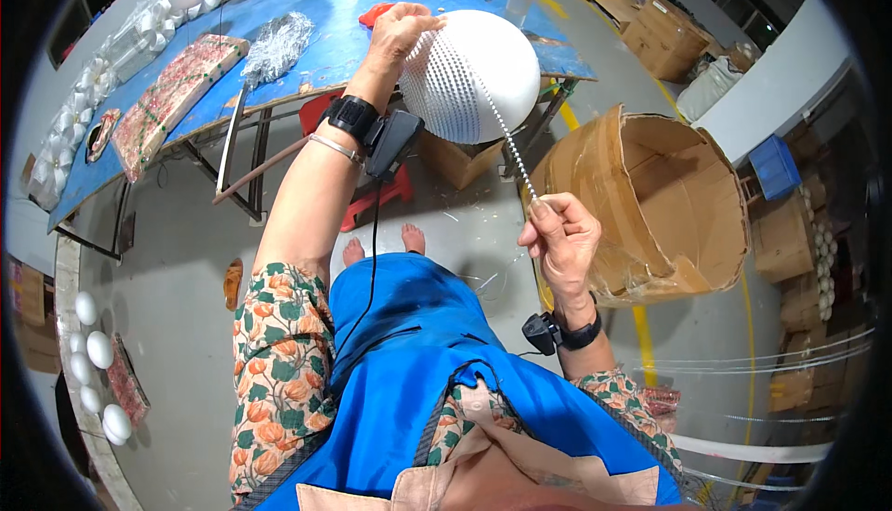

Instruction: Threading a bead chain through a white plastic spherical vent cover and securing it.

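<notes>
My left hand (pixel 401 30) is raised and grips the top of a large white foam ball (pixel 497 60), whose left part is covered with rows of small beads. A thin beaded strand (pixel 506 135) runs down from the ball to my right hand (pixel 560 240), which pinches its lower end between thumb and fingers. Both wrists carry black strapped devices. My blue apron fills the lower middle of the view.
A blue-topped work table (pixel 348 32) stands ahead with patterned flat packs, a silvery bundle and white foam balls. A large open cardboard drum (pixel 650 200) lies to the right. Cardboard boxes stand at far right, more white balls at lower left.
</notes>
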The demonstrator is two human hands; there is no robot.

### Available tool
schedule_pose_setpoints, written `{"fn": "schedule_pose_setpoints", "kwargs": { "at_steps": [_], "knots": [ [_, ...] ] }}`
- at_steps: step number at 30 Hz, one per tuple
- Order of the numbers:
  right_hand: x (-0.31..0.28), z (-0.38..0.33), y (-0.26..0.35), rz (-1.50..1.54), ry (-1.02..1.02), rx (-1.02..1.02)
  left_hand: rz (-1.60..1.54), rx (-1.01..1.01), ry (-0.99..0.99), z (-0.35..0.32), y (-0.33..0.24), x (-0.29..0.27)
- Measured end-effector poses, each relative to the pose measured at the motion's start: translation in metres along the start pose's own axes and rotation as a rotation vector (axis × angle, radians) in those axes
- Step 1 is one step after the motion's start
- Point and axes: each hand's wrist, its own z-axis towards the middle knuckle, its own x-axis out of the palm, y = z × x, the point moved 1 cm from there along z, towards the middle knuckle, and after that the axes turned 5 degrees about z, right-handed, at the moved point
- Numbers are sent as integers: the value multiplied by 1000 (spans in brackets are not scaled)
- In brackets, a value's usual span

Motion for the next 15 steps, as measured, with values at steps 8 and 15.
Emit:
{"fn": "schedule_pose_setpoints", "kwargs": {
  "at_steps": [8, 15],
  "knots": [
    [5, -5, 3, -4, 13, 15, -42, -1, 27, -2, 3, -1],
    [9, -9, 19, -13, 55, -11, -84, 115, 24, -10, 4, -1]
  ]
}}
